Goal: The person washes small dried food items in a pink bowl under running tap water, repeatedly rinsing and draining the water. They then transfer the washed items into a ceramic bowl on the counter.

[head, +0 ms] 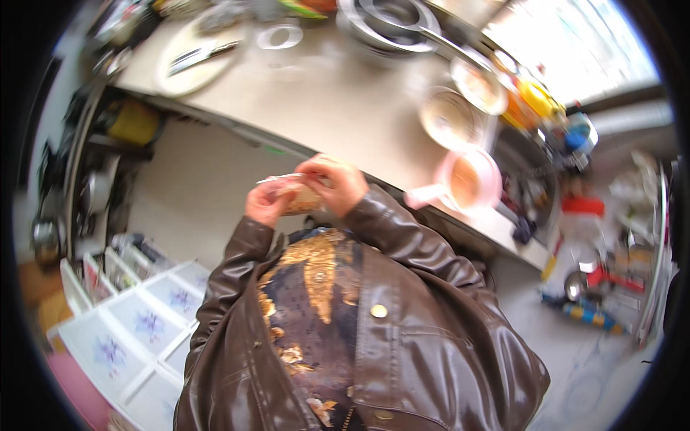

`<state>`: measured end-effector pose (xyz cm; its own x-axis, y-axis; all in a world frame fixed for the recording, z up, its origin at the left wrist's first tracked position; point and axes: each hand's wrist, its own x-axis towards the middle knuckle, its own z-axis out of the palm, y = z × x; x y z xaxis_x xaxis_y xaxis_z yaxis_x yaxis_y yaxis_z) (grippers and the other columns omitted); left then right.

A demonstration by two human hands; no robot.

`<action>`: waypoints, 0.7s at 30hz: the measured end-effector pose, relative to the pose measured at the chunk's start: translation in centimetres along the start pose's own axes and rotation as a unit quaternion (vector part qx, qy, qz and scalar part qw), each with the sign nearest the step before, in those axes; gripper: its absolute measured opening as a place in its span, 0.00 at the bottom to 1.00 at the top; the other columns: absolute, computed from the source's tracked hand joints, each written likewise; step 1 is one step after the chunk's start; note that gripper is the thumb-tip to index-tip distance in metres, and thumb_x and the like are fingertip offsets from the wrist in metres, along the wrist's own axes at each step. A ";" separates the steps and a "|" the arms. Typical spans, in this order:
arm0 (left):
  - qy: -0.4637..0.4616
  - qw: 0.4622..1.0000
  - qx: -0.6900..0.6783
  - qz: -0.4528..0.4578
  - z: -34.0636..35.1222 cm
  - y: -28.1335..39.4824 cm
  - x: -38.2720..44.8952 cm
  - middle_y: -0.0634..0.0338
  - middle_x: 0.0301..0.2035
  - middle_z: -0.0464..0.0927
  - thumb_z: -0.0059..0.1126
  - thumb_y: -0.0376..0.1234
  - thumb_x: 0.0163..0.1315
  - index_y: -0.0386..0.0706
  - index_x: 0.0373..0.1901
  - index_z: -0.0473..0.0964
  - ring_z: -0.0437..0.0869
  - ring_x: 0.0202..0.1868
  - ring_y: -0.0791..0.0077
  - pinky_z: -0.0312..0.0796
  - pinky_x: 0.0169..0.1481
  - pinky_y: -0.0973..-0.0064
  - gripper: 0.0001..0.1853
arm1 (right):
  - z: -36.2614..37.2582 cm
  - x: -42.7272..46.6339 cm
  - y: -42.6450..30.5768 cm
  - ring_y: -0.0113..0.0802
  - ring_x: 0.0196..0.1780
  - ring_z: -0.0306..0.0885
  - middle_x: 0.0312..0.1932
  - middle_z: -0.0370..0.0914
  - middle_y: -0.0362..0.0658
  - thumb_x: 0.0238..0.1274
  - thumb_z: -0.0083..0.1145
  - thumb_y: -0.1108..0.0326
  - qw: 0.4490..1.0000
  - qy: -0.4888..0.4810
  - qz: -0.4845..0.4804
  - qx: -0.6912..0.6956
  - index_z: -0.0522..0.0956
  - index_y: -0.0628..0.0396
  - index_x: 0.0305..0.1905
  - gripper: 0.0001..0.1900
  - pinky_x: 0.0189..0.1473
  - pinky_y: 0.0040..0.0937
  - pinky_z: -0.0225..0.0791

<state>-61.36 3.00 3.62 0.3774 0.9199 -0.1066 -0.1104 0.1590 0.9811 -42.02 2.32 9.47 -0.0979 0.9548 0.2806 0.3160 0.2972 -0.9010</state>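
Both hands are raised in front of my chest, off the counter's front edge. Between them is a small clear plastic packet with light-brown contents, too blurred to name. My left hand grips the packet's left side, thumb towards me. On its upper right edge, the bent fingers and thumb of my right hand pinch a pale rim or fold. Whether the packet is sealed or open cannot be seen. Nearest my right hand on the counter stands a pink plastic dipper, its handle pointing towards me.
A round cutting board bears a cleaver-like knife. Steel bowls stand at the back, with a long-handled pan or strainer on top. Two bowls sit near the sink. A plastic drawer unit stands at lower left.
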 end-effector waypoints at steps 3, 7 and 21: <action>0.038 0.999 -0.017 0.035 -6.1 0.1 -0.6 0.63 0.40 0.76 0.57 0.27 0.59 0.39 0.41 0.74 0.76 0.41 0.80 0.70 0.47 0.81 0.08 | 5.5 3.7 -0.6 0.36 0.34 0.77 0.30 0.76 0.43 0.49 0.62 0.69 0.998 -0.054 0.006 0.005 0.78 0.55 0.34 0.07 0.39 0.29 0.71; 0.079 0.996 -0.034 -0.008 -12.9 1.7 -1.4 0.63 0.40 0.76 0.53 0.26 0.61 0.39 0.43 0.72 0.76 0.43 0.79 0.70 0.49 0.79 0.09 | 11.5 8.7 -1.8 0.34 0.40 0.75 0.35 0.76 0.44 0.49 0.62 0.73 0.992 -0.115 -0.042 0.011 0.77 0.58 0.42 0.12 0.42 0.26 0.70; 0.171 0.985 -0.022 -0.004 -36.3 -1.7 6.9 0.59 0.46 0.71 0.49 0.26 0.62 0.38 0.51 0.63 0.70 0.51 0.76 0.62 0.57 0.75 0.15 | 25.4 35.8 15.5 0.44 0.45 0.71 0.40 0.75 0.47 0.53 0.57 0.64 0.988 -0.037 -0.003 -0.153 0.77 0.53 0.40 0.10 0.49 0.38 0.65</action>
<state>-91.97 22.12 -4.68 0.0475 0.9844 -0.1695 -0.1504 0.1749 0.9730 -64.56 41.13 -2.82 -0.1662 0.9538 0.2502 0.5840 0.2997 -0.7544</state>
